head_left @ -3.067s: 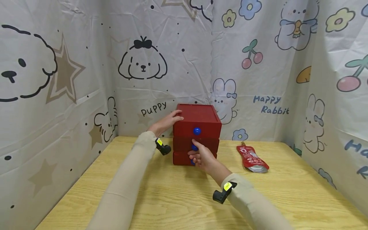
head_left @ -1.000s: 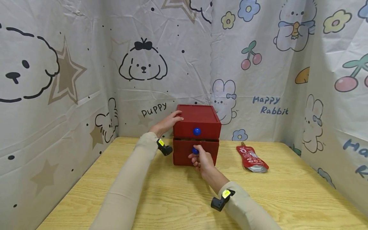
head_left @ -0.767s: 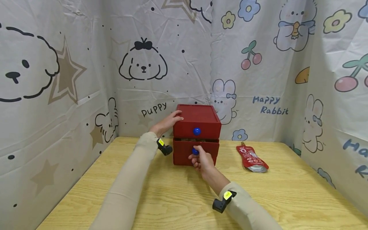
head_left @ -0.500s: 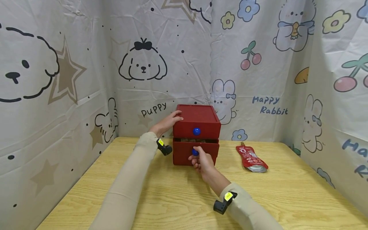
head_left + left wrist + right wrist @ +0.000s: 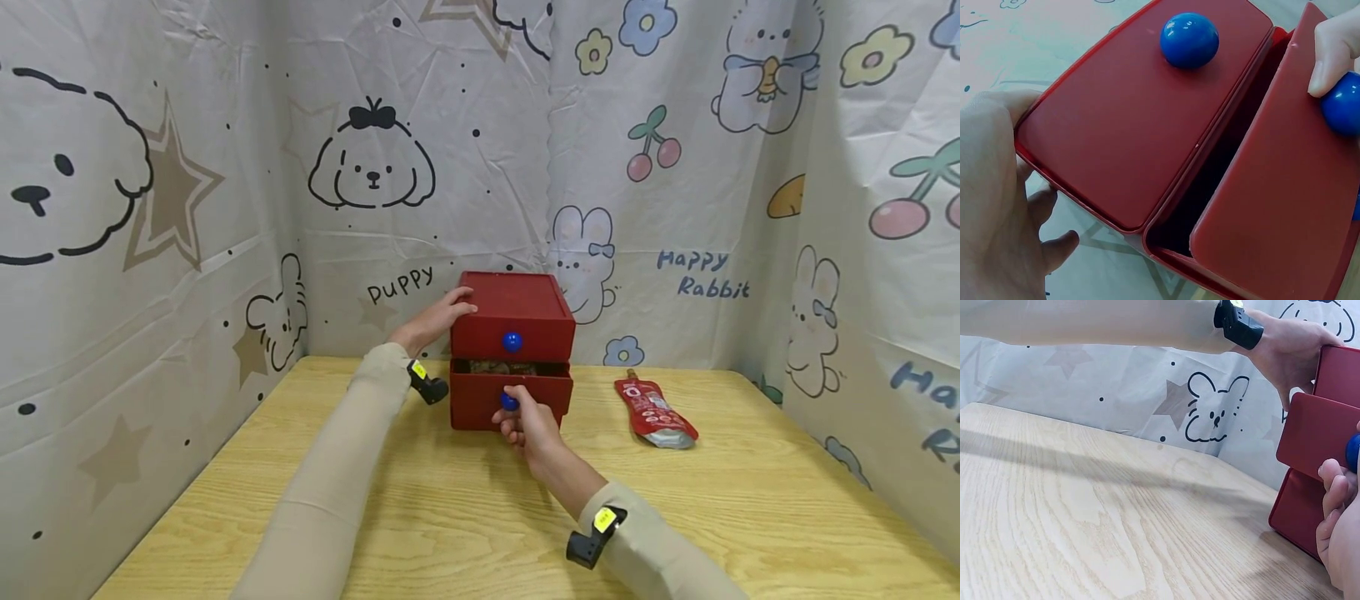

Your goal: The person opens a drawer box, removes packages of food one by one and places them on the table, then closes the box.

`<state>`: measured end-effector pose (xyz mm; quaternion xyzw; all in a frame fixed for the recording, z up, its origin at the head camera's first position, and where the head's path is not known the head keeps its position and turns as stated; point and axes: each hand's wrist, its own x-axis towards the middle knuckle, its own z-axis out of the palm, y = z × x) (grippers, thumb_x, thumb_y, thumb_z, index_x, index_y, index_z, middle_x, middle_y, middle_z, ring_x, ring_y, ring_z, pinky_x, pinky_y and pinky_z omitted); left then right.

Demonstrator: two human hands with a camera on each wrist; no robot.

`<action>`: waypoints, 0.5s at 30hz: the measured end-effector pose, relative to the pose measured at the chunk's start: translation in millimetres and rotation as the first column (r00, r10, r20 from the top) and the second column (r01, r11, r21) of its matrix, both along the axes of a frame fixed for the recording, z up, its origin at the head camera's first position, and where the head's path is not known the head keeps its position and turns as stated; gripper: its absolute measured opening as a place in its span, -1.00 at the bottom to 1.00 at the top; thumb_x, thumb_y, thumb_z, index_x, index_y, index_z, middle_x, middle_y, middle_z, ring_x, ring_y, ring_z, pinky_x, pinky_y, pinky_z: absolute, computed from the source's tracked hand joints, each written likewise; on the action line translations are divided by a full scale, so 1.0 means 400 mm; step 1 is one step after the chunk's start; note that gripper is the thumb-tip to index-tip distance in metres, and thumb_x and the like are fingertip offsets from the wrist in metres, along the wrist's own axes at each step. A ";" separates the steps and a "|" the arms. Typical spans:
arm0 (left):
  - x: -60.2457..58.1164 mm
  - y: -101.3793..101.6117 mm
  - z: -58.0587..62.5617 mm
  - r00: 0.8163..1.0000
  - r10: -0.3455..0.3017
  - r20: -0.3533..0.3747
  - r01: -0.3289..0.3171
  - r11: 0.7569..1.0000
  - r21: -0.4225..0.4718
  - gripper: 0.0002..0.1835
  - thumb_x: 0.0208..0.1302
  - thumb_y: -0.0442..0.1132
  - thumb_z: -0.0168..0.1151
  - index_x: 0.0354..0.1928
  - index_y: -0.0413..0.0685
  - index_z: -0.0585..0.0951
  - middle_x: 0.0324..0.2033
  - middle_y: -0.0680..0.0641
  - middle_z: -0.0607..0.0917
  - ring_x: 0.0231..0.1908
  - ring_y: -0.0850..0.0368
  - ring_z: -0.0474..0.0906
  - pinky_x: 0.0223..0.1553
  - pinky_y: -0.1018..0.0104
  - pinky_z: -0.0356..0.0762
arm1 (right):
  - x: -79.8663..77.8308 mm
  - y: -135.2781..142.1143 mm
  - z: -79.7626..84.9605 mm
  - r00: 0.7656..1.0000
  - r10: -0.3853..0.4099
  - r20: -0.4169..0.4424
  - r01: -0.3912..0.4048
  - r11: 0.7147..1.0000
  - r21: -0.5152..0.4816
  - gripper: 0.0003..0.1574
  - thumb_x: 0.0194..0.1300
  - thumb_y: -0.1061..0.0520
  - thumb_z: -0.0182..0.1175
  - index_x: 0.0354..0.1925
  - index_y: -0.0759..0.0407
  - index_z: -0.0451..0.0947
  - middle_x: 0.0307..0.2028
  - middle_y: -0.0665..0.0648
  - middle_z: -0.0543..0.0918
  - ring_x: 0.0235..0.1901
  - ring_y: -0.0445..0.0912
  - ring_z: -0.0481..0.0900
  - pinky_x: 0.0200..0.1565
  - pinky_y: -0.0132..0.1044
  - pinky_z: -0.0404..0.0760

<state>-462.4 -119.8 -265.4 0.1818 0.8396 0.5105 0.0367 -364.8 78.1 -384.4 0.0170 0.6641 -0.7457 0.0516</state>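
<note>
Right hand (image 5: 534, 423) is pinching the blue knob (image 5: 510, 402) of the partly open drawer (image 5: 476, 392) just ahead of it; left hand (image 5: 437, 322) is resting, fingers apart, on the red cabinet (image 5: 517, 297). I'm seeing indistinct brownish contents (image 5: 495, 367) beyond the knob only in head view; right wrist view is cutting the knob off.

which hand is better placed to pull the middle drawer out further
The right hand, most likely: it grips the blue knob of the middle drawer, which stands partly open. The left hand is at the upper left edge of the red cabinet, so it seems better suited to steadying.
</note>
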 end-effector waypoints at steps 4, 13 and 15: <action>0.001 0.000 -0.002 1.000 0.002 0.002 -0.002 1.000 0.000 -0.30 0.58 0.05 -0.03 0.65 0.10 0.09 0.61 -0.11 0.04 0.57 -0.10 -0.08 0.50 -0.10 -0.07 | 0.006 0.001 -0.003 1.000 0.001 -0.003 -0.001 1.000 0.009 -0.35 0.39 -0.32 0.16 -0.48 0.20 0.64 -0.68 -0.03 0.46 -0.68 -0.23 0.26 -0.57 -0.36 0.17; 0.004 0.001 -0.004 1.000 -0.009 -0.012 0.009 1.000 0.007 -0.30 0.59 0.03 -0.04 0.65 0.07 0.07 0.61 -0.12 0.03 0.57 -0.11 -0.09 0.50 -0.10 -0.08 | 0.021 0.008 -0.009 1.000 0.011 -0.003 -0.011 1.000 0.007 -0.33 0.39 -0.35 0.17 -0.48 0.19 0.65 -0.67 -0.01 0.46 -0.69 -0.22 0.26 -0.58 -0.35 0.18; 0.004 0.000 -0.002 1.000 -0.011 -0.012 0.011 1.000 0.012 -0.30 0.60 0.02 -0.04 0.65 0.07 0.07 0.61 -0.13 0.03 0.57 -0.11 -0.09 0.50 -0.10 -0.08 | 0.026 0.008 -0.007 1.000 0.012 -0.003 -0.012 1.000 0.006 -0.33 0.39 -0.34 0.16 -0.48 0.19 0.65 -0.67 -0.01 0.46 -0.69 -0.22 0.26 -0.58 -0.35 0.19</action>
